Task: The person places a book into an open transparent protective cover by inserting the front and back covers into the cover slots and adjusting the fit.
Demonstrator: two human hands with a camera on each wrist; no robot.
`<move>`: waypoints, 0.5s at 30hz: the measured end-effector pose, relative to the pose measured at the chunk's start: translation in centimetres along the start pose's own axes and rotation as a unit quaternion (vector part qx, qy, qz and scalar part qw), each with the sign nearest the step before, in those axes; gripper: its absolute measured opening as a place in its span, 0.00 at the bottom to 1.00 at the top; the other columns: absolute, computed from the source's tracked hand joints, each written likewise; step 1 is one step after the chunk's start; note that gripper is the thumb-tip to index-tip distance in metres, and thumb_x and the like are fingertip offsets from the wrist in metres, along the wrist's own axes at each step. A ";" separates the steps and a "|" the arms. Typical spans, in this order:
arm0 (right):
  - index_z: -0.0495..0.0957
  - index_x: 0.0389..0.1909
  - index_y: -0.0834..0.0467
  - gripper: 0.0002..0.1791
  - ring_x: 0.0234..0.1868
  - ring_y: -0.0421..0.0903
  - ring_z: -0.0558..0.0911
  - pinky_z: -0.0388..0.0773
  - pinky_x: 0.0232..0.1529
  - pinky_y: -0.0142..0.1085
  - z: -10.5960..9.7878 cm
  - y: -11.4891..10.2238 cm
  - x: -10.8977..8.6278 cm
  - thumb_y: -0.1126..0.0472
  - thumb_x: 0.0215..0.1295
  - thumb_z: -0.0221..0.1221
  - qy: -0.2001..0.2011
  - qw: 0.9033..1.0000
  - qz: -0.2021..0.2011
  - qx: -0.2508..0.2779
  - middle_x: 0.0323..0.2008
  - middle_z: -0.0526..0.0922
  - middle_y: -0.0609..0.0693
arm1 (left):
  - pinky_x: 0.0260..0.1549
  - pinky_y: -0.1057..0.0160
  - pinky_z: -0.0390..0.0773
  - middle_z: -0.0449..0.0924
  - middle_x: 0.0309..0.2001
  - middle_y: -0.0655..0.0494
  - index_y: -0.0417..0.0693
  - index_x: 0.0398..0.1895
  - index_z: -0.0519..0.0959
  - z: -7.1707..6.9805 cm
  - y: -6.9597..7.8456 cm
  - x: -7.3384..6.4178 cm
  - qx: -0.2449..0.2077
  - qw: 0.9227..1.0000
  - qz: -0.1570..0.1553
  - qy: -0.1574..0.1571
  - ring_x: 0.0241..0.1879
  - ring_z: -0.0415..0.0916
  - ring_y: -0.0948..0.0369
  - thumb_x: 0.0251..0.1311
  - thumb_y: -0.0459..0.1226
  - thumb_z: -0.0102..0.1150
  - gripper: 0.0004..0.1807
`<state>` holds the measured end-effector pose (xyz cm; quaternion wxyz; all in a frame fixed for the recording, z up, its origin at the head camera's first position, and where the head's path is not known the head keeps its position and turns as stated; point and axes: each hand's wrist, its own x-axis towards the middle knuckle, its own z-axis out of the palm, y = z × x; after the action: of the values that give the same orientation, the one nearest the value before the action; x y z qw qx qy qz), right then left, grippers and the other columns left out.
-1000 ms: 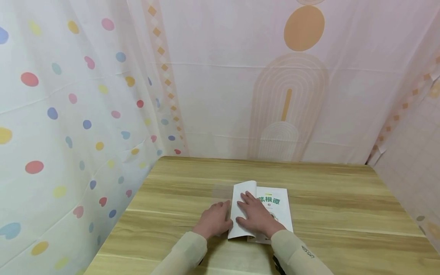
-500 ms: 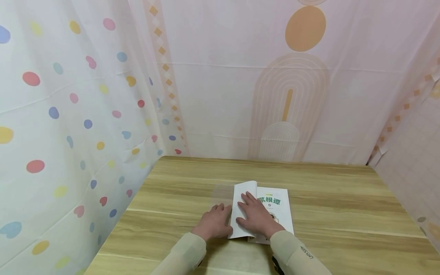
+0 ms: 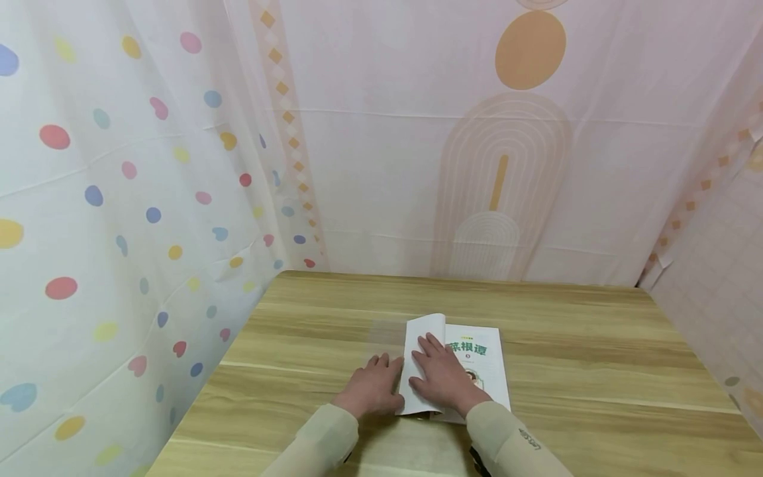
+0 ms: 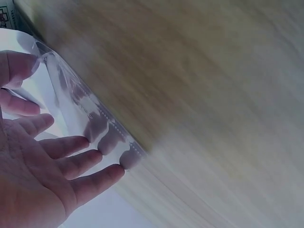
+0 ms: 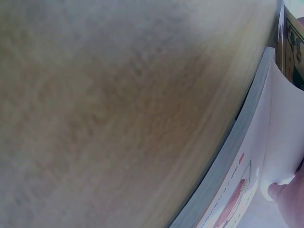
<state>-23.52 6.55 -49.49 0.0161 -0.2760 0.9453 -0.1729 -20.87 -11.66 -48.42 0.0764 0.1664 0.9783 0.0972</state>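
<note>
A paperback book (image 3: 485, 361) with green Chinese characters on its title page lies on the wooden table. Its white cover flap (image 3: 424, 324) is turned over to the left. My right hand (image 3: 444, 381) presses flat on this flap with spread fingers. Beside the flap's left edge, my left hand (image 3: 371, 387) touches a clear plastic book cover (image 4: 76, 95), its fingers extended against the film. The plastic sheet extends left from under the flap. In the right wrist view, the book's page block (image 5: 237, 142) shows edge-on, and my right thumb (image 5: 289, 197) rests on the white paper.
The wooden table (image 3: 572, 344) extends around the book on all sides. A dotted curtain (image 3: 197, 165) hangs at the left, and a pale patterned curtain (image 3: 381, 165) hangs behind the table's far edge.
My left hand has shifted very slightly downward along the flap's edge, its fingers a little more spread. My right hand stays pressed on the flap.
</note>
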 end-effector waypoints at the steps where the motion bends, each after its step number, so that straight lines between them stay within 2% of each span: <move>1: 0.73 0.65 0.64 0.31 0.76 0.59 0.53 0.54 0.70 0.59 0.0 0.0 0.0 0.49 0.69 0.57 0.003 1.000 0.000 0.000 0.73 0.62 0.61 | 0.51 0.38 0.73 0.67 0.66 0.35 0.42 0.70 0.68 0.0 0.0 0.0 0.001 1.000 0.000 0.000 0.66 0.64 0.38 0.46 0.46 0.63 0.43; 6: 0.73 0.64 0.65 0.30 0.75 0.59 0.54 0.55 0.69 0.59 0.1 0.1 0.0 0.50 0.67 0.58 0.015 1.000 0.004 0.001 0.72 0.63 0.62 | 0.51 0.39 0.74 0.68 0.66 0.36 0.43 0.70 0.68 0.0 -0.1 0.0 0.010 1.000 0.001 0.004 0.66 0.64 0.39 0.47 0.46 0.63 0.42; 15: 0.73 0.64 0.65 0.30 0.75 0.59 0.54 0.55 0.69 0.60 -0.1 -0.5 -0.1 0.49 0.68 0.57 0.009 1.000 0.000 -0.004 0.72 0.62 0.62 | 0.53 0.38 0.73 0.68 0.67 0.36 0.44 0.70 0.68 0.0 -0.1 0.0 0.005 1.000 -0.007 -0.006 0.66 0.64 0.39 0.48 0.47 0.62 0.42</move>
<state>-23.23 6.25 -49.21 0.0068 -0.2747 0.9460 -0.1719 -20.86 -11.71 -48.43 0.0825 0.1606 0.9794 0.0908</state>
